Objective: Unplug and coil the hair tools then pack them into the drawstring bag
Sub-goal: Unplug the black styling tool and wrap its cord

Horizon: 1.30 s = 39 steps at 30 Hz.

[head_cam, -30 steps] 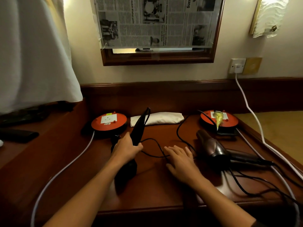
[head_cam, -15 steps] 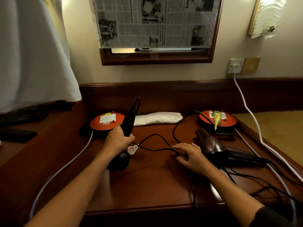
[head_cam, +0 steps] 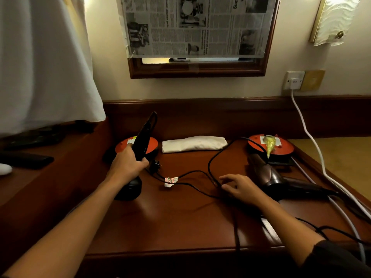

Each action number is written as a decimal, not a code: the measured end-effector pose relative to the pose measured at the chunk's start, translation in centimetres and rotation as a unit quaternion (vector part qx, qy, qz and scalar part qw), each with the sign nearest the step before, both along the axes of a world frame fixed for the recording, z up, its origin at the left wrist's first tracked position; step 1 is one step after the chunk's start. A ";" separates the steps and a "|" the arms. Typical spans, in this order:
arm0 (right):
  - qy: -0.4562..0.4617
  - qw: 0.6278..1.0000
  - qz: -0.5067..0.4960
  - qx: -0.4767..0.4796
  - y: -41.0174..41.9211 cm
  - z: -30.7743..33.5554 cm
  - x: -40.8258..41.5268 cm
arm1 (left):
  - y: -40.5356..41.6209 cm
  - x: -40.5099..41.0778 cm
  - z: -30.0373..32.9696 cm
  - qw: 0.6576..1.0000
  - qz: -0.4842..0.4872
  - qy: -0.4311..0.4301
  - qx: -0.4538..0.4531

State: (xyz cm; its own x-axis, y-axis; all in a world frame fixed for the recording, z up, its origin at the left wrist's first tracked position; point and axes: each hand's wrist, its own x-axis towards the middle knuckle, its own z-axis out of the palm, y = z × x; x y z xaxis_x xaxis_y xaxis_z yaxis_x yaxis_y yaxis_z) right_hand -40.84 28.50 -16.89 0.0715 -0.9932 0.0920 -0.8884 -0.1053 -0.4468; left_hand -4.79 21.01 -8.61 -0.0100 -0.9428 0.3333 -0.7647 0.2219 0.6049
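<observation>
My left hand (head_cam: pixel 126 167) grips a black hair straightener (head_cam: pixel 143 137) and holds it tilted above the desk, in front of the left orange cable reel (head_cam: pixel 152 145). Its black cord (head_cam: pixel 192 173) lies loose on the wood, with a white tag (head_cam: pixel 170 181) and the free plug (head_cam: pixel 155 164). My right hand (head_cam: pixel 240 187) rests on the cord with curled fingers touching it. A brown hair dryer (head_cam: pixel 269 173) lies to the right, its cord running to the right orange reel (head_cam: pixel 285 149). The folded white drawstring bag (head_cam: pixel 193 144) sits at the back.
A white cable (head_cam: pixel 307 127) runs from the wall socket (head_cam: pixel 294 80) down along the desk's right side. A dark remote (head_cam: pixel 26 160) lies on the left ledge under a white curtain (head_cam: pixel 40 57). A newspaper-covered mirror (head_cam: pixel 197 27) hangs above.
My left hand lifted the straightener up and leftward, dragging its plug and cord clear. My right hand slid right along the cord toward the hair dryer.
</observation>
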 end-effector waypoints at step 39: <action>0.134 0.970 -0.201 -0.007 0.0 1.5 -0.8 | 1.1 5.1 -1.2 0.965 0.059 -0.249 -0.050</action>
